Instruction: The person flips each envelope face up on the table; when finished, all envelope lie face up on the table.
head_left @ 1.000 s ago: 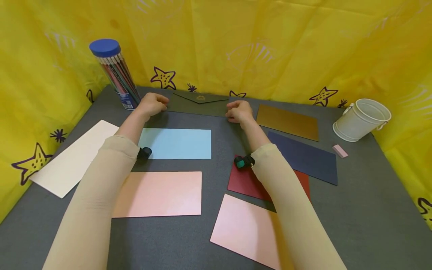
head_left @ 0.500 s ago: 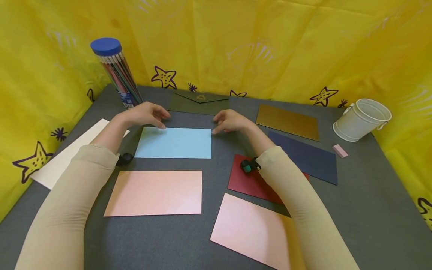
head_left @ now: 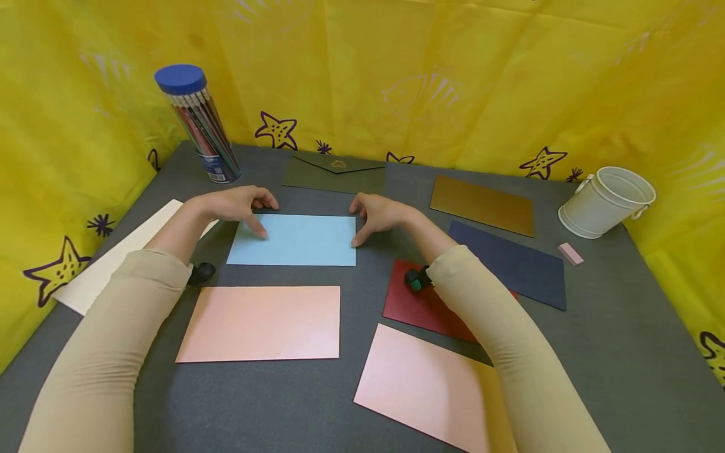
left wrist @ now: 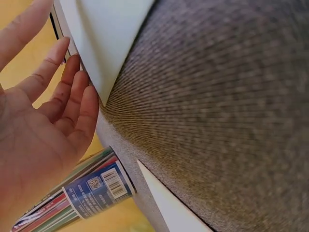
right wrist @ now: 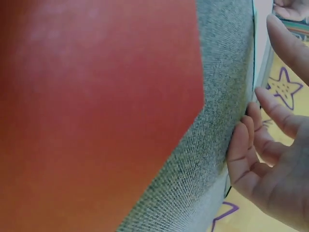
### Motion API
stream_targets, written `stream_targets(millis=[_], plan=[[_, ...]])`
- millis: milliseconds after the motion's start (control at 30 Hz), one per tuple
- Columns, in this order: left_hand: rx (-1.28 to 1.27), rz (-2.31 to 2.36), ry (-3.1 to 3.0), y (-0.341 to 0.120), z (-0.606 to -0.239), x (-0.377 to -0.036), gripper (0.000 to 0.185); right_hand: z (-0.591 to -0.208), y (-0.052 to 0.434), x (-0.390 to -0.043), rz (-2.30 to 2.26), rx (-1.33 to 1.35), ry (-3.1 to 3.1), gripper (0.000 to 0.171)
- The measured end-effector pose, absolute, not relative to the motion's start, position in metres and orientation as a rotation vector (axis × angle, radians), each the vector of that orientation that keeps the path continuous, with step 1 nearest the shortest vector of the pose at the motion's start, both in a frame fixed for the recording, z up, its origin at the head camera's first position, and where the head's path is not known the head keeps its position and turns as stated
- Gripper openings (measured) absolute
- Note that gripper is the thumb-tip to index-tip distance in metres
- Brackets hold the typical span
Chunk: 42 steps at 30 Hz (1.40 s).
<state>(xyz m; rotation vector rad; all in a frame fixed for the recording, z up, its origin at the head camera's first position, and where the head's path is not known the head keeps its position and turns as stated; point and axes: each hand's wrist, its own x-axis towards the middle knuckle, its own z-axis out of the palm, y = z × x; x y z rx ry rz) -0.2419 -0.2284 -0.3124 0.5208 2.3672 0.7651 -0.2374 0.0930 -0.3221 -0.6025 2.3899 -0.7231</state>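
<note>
The light blue envelope [head_left: 292,240] lies flat on the grey tabletop [head_left: 362,390], between the dark green envelope [head_left: 334,174] and a pink envelope [head_left: 260,323]. The left hand [head_left: 233,204] rests relaxed fingertips on its left part, and the right hand [head_left: 378,214] touches its right edge with loose fingers; neither pinches it. To lift it cleanly, I would slip thumbs under both short edges and raise them evenly so the paper does not buckle.
</note>
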Motion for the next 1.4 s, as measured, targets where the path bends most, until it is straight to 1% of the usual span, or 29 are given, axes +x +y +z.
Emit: stream_targets(millis=[167, 433, 833, 933, 1133, 1267, 1400], plan=[[0.567, 0.708, 2.419, -0.227, -0.316, -0.240, 0.070, -0.323, 0.090, -0.234, -0.644, -0.608, 2.443, 0.068], [0.570, 0.624, 2.510, -0.223, -0.320, -0.239, 0.056, -0.324, 0.087, -0.234, -0.588, -0.580, 2.487, 0.066], [0.576, 0.635, 2.498, -0.216, -0.315, -0.239, 0.057, -0.323, 0.082, -0.232, -0.632, -0.544, 2.509, 0.065], [0.570, 0.642, 2.493, -0.216, -0.314, -0.239, 0.056, -0.322, 0.084, -0.232, -0.712, -0.521, 2.490, 0.059], [0.601, 0.661, 2.492, -0.217, -0.308, -0.240, 0.051, -0.318, 0.089, -0.234, -1.008, -0.418, 2.323, 0.040], [0.567, 0.728, 2.483, -0.222, -0.302, -0.240, 0.044, -0.316, 0.092, -0.237, -1.171, -0.338, 2.138, 0.033], [0.499, 0.809, 2.499, -0.226, -0.299, -0.240, 0.039, -0.315, 0.101, -0.241, -1.262, -0.302, 2.080, 0.030]])
